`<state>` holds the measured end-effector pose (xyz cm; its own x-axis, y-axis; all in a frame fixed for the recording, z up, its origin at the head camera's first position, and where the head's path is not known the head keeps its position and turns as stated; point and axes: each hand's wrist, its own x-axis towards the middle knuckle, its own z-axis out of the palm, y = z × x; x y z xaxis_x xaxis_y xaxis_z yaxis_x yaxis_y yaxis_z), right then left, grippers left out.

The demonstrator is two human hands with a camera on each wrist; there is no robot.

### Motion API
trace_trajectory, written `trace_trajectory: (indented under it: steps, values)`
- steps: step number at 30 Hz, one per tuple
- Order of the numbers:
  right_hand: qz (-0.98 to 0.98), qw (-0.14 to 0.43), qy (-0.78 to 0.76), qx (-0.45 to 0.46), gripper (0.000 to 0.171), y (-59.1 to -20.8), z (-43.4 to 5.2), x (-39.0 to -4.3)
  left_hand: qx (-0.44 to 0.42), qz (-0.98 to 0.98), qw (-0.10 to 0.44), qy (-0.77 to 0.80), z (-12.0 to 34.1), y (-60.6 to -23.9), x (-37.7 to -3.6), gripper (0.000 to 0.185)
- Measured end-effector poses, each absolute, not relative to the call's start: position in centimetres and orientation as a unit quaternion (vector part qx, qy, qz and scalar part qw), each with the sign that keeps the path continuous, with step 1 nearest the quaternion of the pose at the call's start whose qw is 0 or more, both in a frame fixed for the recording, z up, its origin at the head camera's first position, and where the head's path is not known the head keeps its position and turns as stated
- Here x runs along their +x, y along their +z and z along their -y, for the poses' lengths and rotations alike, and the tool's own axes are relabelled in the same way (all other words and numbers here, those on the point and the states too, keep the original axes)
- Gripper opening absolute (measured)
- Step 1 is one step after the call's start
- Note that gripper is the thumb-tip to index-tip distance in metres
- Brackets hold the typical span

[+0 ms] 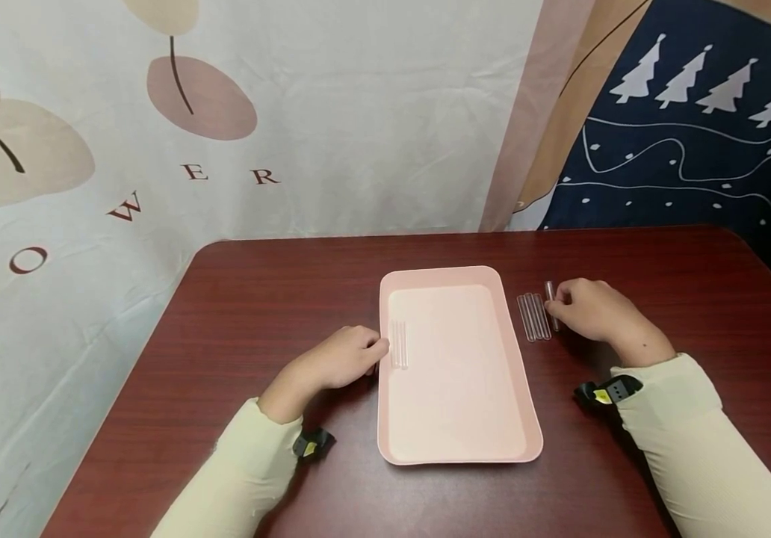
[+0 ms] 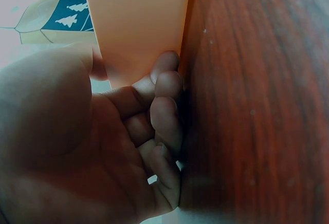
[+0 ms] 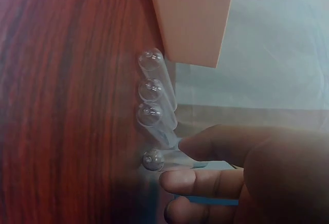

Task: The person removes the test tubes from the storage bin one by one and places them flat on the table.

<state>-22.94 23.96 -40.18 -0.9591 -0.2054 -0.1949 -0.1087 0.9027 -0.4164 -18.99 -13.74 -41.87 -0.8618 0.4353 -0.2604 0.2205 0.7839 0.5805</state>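
A clear glass test tube (image 1: 550, 291) lies between the thumb and fingers of my right hand (image 1: 594, 310), pinched just above the table. The right wrist view shows the rounded end of this test tube (image 3: 153, 160) beside the thumb tip. Close to its left, several more clear test tubes (image 1: 533, 317) lie side by side on the table. A shallow pink tray (image 1: 453, 444) stands in the middle, with several clear tubes (image 1: 400, 345) inside near its left wall. My left hand (image 1: 341, 355) holds the tray's left edge, thumb at the rim and curled fingers against the outer wall (image 2: 139, 23).
The dark red wooden table (image 1: 278, 291) has rounded far corners. Behind it hangs a pale curtain (image 1: 372, 134) with leaf shapes and letters. At the far right is a person's dark blue garment (image 1: 681, 157) with white trees.
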Motion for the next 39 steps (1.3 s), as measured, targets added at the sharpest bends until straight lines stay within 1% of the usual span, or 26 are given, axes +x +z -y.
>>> trace_trajectory:
  steps: [21, 39]
  values:
    - [-0.967, 0.137, -0.2, -0.084, 0.029, -40.87, -24.07, -23.1, 0.177, -0.925, 0.194, 0.273, 13.79, -41.94, -18.99, 0.039]
    - [-0.968, 0.138, -0.192, -0.083, 0.029, -40.97, -24.12, -23.09, 0.176, -0.925, 0.195, 0.275, 13.73, -41.87, -19.0, 0.039]
